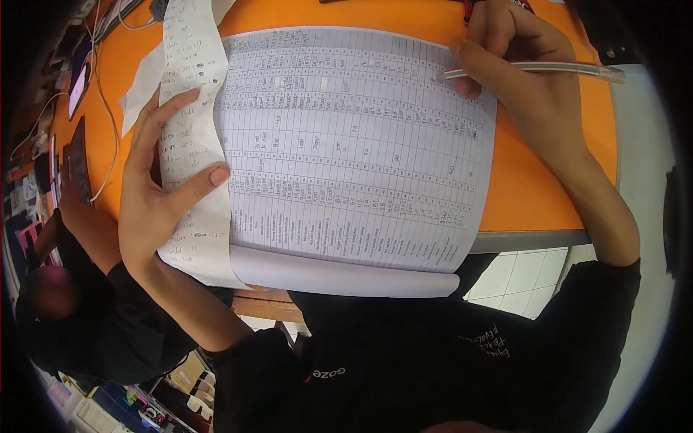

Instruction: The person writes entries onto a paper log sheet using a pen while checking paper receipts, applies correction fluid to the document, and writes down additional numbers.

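While the right hand [534, 101] closes its thumb and fingers around a slim, pale, see-through pen [563, 66], the left hand [151, 195] lies open, thumb and index finger spread apart over a long, narrow white paper strip [201, 137]. The pen's point is at the upper right part of a large white paper sheet [346, 162] printed with a ruled table; whether it touches the paper cannot be told. Handwritten numbers fill many of the sheet's cells, and printed row labels line the edge nearer the person. The strip, covered in handwritten words and figures, overlaps the sheet's left side, with the left thumb's tip at its edge. Along the near side, the sheet curls up into a loose roll.

Beneath these papers spreads a bright orange tabletop [534, 195], showing to the right of the sheet and beyond it. Farther left, a thin white cable [108, 108] winds across the orange surface. Past it, at the far left, another person in black clothing [137, 328] has an arm near the tabletop. Below the near edge, pale square floor tiles [516, 281] show beside the writer's black shirt [426, 361], which bears small white lettering.
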{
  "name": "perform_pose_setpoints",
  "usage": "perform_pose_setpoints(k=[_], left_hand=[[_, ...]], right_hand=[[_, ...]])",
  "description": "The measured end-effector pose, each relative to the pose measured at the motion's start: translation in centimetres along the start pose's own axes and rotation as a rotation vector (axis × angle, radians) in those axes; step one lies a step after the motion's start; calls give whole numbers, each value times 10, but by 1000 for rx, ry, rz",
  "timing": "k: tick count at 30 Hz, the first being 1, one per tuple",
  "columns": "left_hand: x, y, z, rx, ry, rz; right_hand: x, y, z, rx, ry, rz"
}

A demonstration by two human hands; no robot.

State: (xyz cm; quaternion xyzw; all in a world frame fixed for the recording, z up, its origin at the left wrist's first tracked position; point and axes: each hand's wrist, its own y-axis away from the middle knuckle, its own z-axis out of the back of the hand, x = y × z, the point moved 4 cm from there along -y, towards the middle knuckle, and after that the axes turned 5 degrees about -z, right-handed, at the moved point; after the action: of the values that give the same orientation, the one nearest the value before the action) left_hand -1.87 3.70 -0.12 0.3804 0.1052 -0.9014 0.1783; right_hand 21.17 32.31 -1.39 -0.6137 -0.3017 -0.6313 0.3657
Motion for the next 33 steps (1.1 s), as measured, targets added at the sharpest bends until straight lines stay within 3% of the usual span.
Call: perform_pose_setpoints(k=[6, 8, 15, 17, 24, 27, 29, 33], left_hand=[[-2, 1, -2, -12, 47, -2], [-4, 1, -3, -7, 70, 19], [-5, 11, -2, -20, 19, -37], [-5, 15, -3, -21, 32, -43], [-5, 26, -5, -40, 90, -4], [-6, 24, -5, -15, 29, -42], [-8, 24, -5, -34, 31, -24], [-6, 25, -5, -27, 19, -42]], right_hand=[[-3, 3, 5, -34, -28, -13], [-2, 10, 10, 73, 205, 111], [16, 54, -17, 228, 194, -1], [21, 68, -24, 335, 280, 161], [27, 89, -38, 498, 190, 125], [25, 83, -29, 481, 214, 133], [16, 72, -14, 255, 204, 144], [14, 60, 2, 88, 270, 136]])
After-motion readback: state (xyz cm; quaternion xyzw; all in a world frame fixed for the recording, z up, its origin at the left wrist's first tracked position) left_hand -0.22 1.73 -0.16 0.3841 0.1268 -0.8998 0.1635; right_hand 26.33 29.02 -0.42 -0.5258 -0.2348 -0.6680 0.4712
